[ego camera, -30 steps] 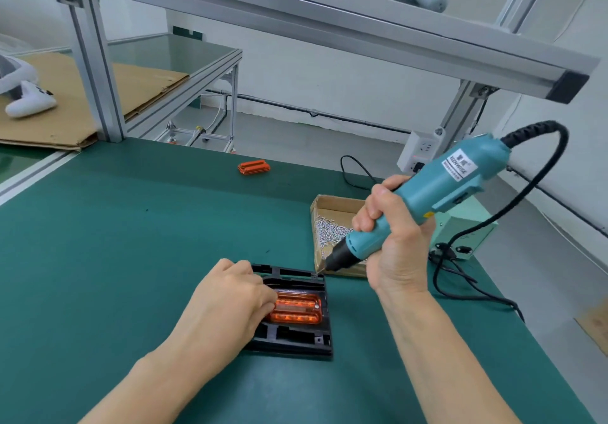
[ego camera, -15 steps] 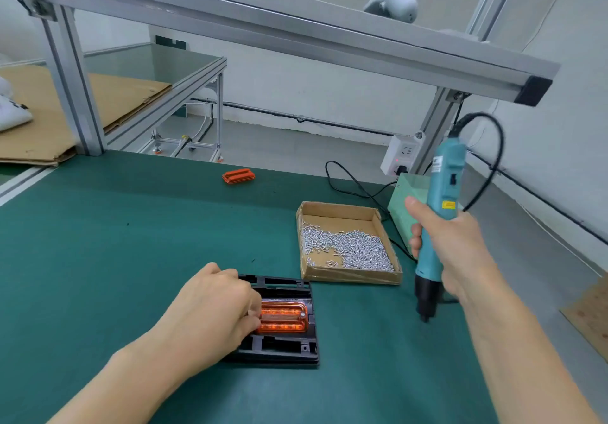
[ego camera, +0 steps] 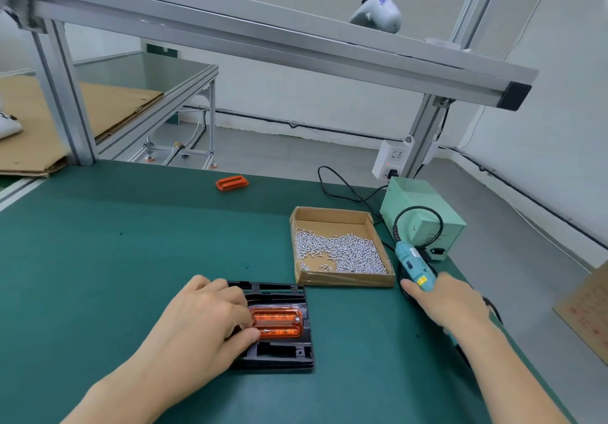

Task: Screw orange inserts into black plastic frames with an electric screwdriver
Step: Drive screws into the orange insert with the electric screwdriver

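Right hand (ego camera: 450, 305) has dropped from upright mid-air to near the counter's (ego camera: 98, 259) right edge, fingers wrapped round the electric screwdriver (ego camera: 413, 267), now tilted low beside the screw box (ego camera: 342, 280); left hand (ego camera: 204, 321) unchanged, fingertips pressing the orange insert (ego camera: 279, 321) seated in the black frame (ego camera: 279, 354) near the front edge; spare insert (ego camera: 231, 182) at the far edge.

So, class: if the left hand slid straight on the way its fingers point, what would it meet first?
The left hand points right across the black frame, so it would likely ride onto the orange insert that its fingertips already touch.
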The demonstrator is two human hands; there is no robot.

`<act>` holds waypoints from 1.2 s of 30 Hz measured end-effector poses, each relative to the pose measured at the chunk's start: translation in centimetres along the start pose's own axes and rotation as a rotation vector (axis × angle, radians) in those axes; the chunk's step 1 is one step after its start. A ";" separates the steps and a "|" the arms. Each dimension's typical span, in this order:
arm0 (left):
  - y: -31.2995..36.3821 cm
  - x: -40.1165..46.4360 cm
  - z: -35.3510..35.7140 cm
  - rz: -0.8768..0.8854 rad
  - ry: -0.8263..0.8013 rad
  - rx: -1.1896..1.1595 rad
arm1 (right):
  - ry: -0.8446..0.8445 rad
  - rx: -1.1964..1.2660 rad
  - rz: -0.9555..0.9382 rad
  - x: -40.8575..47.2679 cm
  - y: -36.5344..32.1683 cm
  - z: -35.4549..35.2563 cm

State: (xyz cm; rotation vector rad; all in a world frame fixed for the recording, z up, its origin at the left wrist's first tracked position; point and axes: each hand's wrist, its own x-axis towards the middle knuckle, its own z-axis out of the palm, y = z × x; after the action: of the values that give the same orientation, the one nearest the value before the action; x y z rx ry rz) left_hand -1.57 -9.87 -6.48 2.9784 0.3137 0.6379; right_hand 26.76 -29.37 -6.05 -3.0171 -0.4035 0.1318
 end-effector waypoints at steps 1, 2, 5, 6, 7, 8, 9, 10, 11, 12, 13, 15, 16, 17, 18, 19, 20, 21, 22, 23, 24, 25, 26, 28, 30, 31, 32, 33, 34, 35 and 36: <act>0.0 -0.1 -0.1 -0.007 -0.001 -0.017 | 0.015 -0.052 0.004 0.0 0.0 0.1; 0.0 -0.2 0.0 -0.013 0.002 -0.028 | 0.022 -0.094 0.010 -0.1 0.0 0.3; 0.0 -0.5 -0.1 -0.035 -0.020 -0.052 | 0.020 -0.174 0.002 -0.1 0.0 0.7; 0.0 -0.6 -0.1 -0.041 -0.022 -0.063 | 0.010 -0.194 0.003 0.0 0.0 0.8; 0.1 -0.8 -0.1 -0.048 -0.028 -0.073 | -0.001 -0.215 0.007 0.0 -0.1 0.6; 0.1 -0.9 -0.2 -0.052 -0.039 -0.081 | -0.003 -0.244 0.005 -0.1 -0.2 0.3; 0.1 -1.1 -0.2 -0.053 -0.047 -0.089 | 0.017 -0.278 -0.008 -0.3 -0.5 -0.1; 0.1 -1.3 -0.2 -0.055 -0.048 -0.101 | 0.062 -0.300 -0.039 -0.7 -1.0 -0.7; 0.0 -1.4 -0.2 -0.059 -0.045 -0.116 | 0.123 -0.288 -0.104 -1.3 -1.6 -1.2; 0.0 -1.6 -0.1 -0.063 -0.044 -0.129 | 0.182 -0.220 -0.218 -2.0 -2.4 -1.6; -0.1 -1.8 0.0 -0.064 -0.046 -0.135 | 0.199 -0.100 -0.378 -2.9 -3.4 -1.7; -0.2 -2.1 0.2 -0.066 -0.053 -0.137 | 0.021 0.113 -0.776 -5.6 -5.8 -1.7; -0.2 -2.2 0.3 -0.069 -0.057 -0.142 | -0.114 0.113 -0.955 -6.9 -7.2 -1.3; -0.3 -2.3 0.3 -0.072 -0.058 -0.149 | -0.216 0.056 -1.097 -7.9 -8.6 -0.6; -0.4 -2.4 0.4 -0.073 -0.057 -0.152 | -0.271 -0.005 -1.197 -8.6 -9.6 0.2; -0.5 -2.4 0.5 -0.073 -0.057 -0.154 | -0.293 -0.050 -1.245 -8.9 -10.4 1.0; -0.7 -2.5 0.5 -0.075 -0.055 -0.163 | -0.303 -0.070 -1.257 -9.1 -11.0 1.6; -0.9 -2.5 0.6 -0.086 -0.057 -0.185 | -0.304 -0.072 -1.257 -9.1 -11.4 2.0; -1.0 -2.6 0.8 -0.100 -0.061 -0.217 | -0.287 -0.075 -1.255 -9.1 -11.6 2.3; -1.2 -2.7 0.9 -0.110 -0.059 -0.249 | -0.250 -0.073 -1.264 -9.1 -11.7 2.5; -1.4 -2.9 1.1 -0.114 -0.054 -0.272 | -0.211 -0.056 -1.275 -9.1 -11.8 2.6; -1.5 -2.9 1.2 -0.112 -0.050 -0.285 | -0.185 -0.024 -1.274 -9.1 -11.8 2.7; -1.4 -2.8 1.1 -0.113 -0.039 -0.296 | -0.175 0.015 -1.265 -9.2 -11.8 2.6; -1.2 -2.4 0.7 -0.138 0.063 -0.305 | -0.140 0.091 -1.247 -9.2 -11.7 2.3; -1.2 -1.7 0.3 -0.196 0.273 -0.283 | -0.095 0.207 -1.178 -8.8 -11.9 1.4; -1.2 -1.1 0.2 -0.266 0.363 -0.302 | -0.104 0.289 -1.110 -8.3 -12.1 0.9; -1.1 -0.4 0.0 -0.358 0.421 -0.359 | -0.140 0.377 -1.026 -7.8 -12.4 0.3; -1.0 0.4 0.0 -0.452 0.442 -0.463 | -0.197 0.456 -0.943 -7.1 -12.6 -0.3; -0.8 1.3 0.2 -0.545 0.431 -0.615 | -0.258 0.530 -0.875 -6.5 -12.9 -0.8; -0.6 2.3 0.5 -0.636 0.397 -0.798 | -0.314 0.611 -0.820 -6.0 -13.1 -1.2; -0.3 3.4 0.8 -0.712 0.355 -0.981 | -0.361 0.701 -0.774 -5.5 -13.4 -1.6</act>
State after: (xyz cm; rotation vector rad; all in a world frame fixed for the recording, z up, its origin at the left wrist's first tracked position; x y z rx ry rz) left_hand 1.76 -8.87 -5.90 1.6657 0.7568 0.8662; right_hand 18.13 -18.10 -2.69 -1.9833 -1.2099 0.6000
